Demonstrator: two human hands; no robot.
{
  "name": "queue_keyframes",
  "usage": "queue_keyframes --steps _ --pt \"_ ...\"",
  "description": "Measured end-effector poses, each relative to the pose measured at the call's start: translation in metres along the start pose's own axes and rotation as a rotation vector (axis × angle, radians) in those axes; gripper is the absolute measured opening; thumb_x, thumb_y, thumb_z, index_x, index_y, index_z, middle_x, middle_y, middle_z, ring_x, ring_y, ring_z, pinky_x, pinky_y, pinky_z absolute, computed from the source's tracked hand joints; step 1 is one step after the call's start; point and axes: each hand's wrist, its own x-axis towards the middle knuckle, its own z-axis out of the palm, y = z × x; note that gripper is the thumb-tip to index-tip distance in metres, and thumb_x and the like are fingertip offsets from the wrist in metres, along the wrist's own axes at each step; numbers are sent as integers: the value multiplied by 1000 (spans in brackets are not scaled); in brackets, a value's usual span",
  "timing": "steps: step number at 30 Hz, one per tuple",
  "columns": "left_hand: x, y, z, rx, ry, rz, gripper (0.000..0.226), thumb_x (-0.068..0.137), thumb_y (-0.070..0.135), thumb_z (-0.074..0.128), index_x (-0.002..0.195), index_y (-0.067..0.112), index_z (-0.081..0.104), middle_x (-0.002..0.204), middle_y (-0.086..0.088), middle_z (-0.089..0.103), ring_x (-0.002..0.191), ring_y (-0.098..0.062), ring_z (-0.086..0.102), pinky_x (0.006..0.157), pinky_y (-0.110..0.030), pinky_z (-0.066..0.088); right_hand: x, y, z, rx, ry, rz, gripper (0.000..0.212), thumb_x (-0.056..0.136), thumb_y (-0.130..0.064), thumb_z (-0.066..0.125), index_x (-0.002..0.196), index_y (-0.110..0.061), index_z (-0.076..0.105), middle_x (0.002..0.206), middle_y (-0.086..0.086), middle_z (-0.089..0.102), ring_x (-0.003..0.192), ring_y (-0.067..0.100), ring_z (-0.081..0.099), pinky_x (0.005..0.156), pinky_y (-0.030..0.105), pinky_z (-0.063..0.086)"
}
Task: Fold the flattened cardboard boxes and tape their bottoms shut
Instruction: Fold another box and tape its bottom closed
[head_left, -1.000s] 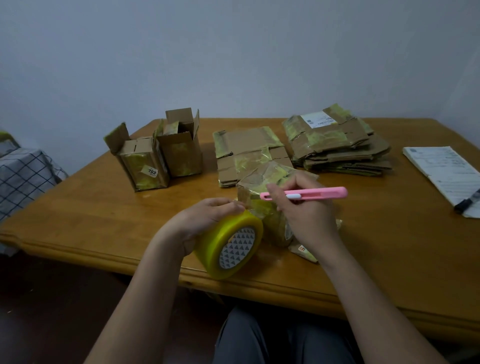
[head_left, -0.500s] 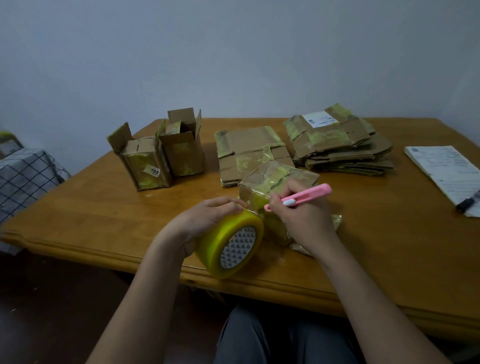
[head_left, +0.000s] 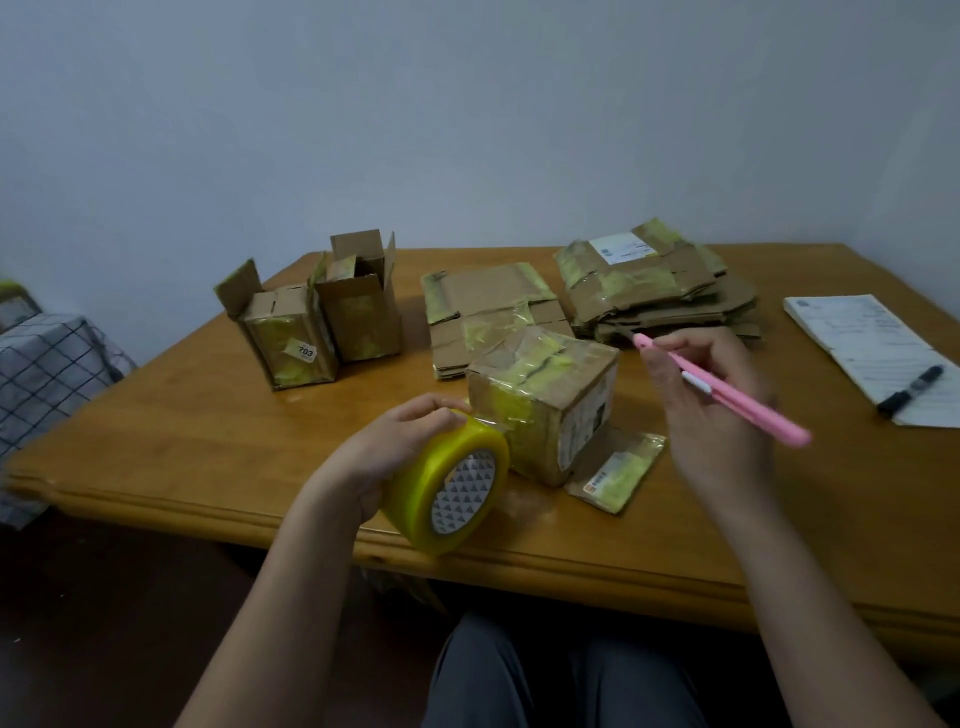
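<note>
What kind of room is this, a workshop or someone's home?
Probably a home room, not a workshop: a plain wooden table against a bare wall, a checked cloth beside it, and a notepad with a marker.

Single head-worn wide-angle view, looking forward and down from just behind the left hand (head_left: 387, 457) and right hand (head_left: 714, 415); each grip sits near the lens, tabletop (head_left: 208, 415) beyond it, wall (head_left: 467, 104) farthest.
</note>
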Motion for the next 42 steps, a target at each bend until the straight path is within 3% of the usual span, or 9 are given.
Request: queue_keyframes --steps 6,16,21,25,28,31,36,39,42 --pt "5 -5 -1 28 18 15 13 93 32 62 100 33 73 88 -2 75 67 -19 72 49 -28 52 -21 54 -43 -736 -289 167 25 89 -4 60 112 -13 63 112 9 57 90 12 50 68 19 37" --pt "4 -7 3 1 43 43 15 94 29 61 91 34 74 79 0 74 60 -17 69 48 -28 51 -24 60 -51 -973 -438 377 65 85 5 59 141 -27 48 129 2 49 114 16 47 79 23 43" --pt "-3 -11 1 24 52 110 14 95 29 60 102 32 71 98 -5 71 67 -17 70 51 -30 52 -17 8 -19 -593 -183 78 37 90 4 53 120 -14 64 113 -1 58 98 11 56 76 18 49" --pt "-11 -15 0 39 41 170 15 96 29 59 104 36 70 107 -3 66 70 -15 70 52 -27 52 -25 -37 36 -266 -418 -18 27 95 -8 54 119 -13 66 112 -5 62 99 3 58 88 19 52" --pt "-17 -19 -1 66 37 243 16 97 28 58 103 39 68 110 1 66 80 -17 69 56 -26 53 -25 -41 69 -319 -596 142 32 100 -27 50 123 -10 63 118 3 62 107 13 58 95 34 52" --pt "-22 -23 -3 77 12 288 18 96 30 58 106 42 66 107 9 68 90 -17 71 65 -26 56 -21 -40 85 -350 -687 269 38 98 -41 51 104 -10 73 98 4 70 88 12 63 78 32 54" --pt "-24 -25 -6 117 -4 353 18 96 33 58 106 45 65 107 16 66 95 -12 68 69 -24 56 -18 -35 89 -337 -587 349 21 90 -37 67 87 -18 75 83 -8 66 77 0 56 59 14 38" --pt "-23 -23 -2 135 3 387 19 92 39 61 109 47 63 107 22 66 96 -7 66 69 -21 55 -20 -36 90 -425 -586 291 24 92 -33 64 76 -18 72 76 -9 63 73 3 56 59 16 39" --pt "-21 -23 -1 92 116 446 48 76 58 69 121 48 57 112 14 68 101 -7 66 77 -25 57 -26 -34 92 -578 -517 229 21 97 -32 56 86 -16 66 86 -3 60 79 12 54 64 26 40"
